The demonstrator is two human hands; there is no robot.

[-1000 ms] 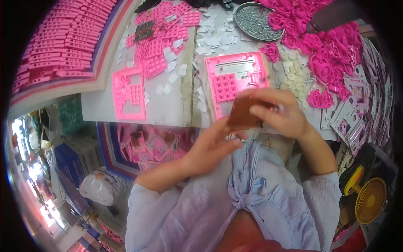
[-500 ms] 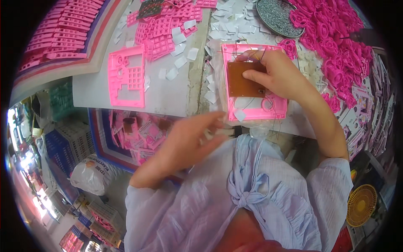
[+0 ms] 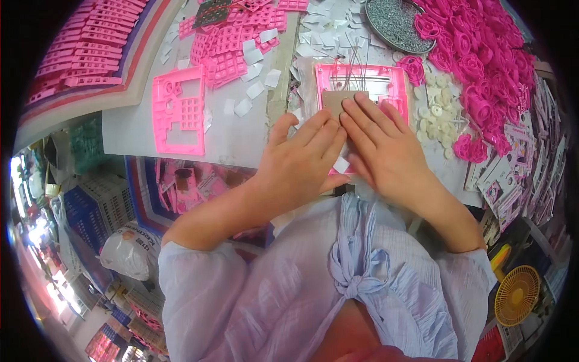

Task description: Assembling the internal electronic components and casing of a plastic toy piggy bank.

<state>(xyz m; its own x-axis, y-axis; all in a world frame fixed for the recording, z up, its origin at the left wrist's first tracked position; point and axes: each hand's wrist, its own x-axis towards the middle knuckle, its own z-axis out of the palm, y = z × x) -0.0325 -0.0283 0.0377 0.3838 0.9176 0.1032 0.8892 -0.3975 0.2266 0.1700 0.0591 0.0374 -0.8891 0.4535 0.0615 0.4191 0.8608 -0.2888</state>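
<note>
A pink plastic housing point(image 3: 395, 75) lies on the table in front of me, with a brown circuit board point(image 3: 332, 98) inside it. Thin wires point(image 3: 356, 69) stick up from the board's far edge. My left hand point(image 3: 303, 148) rests palm down with outstretched fingertips on the board's left part. Beside it, my right hand point(image 3: 389, 148) lies flat across the right part, fingers extended and touching it. Neither hand grips anything. Together they cover most of the board and the near half of the housing. A small white square point(image 3: 341, 165) shows between the hands.
Another pink frame point(image 3: 179, 111) lies to the left, below a heap of pink keypad grids point(image 3: 226, 63). At the far right are a dish of small metal screws point(image 3: 398, 27), a pile of magenta parts point(image 3: 470, 66) and cream round pieces point(image 3: 439, 120). White squares are scattered about.
My left hand has come up from near the table edge onto the board. My right hand has let go of the board's edge and flattened over it; the board now sits lower in the housing.
</note>
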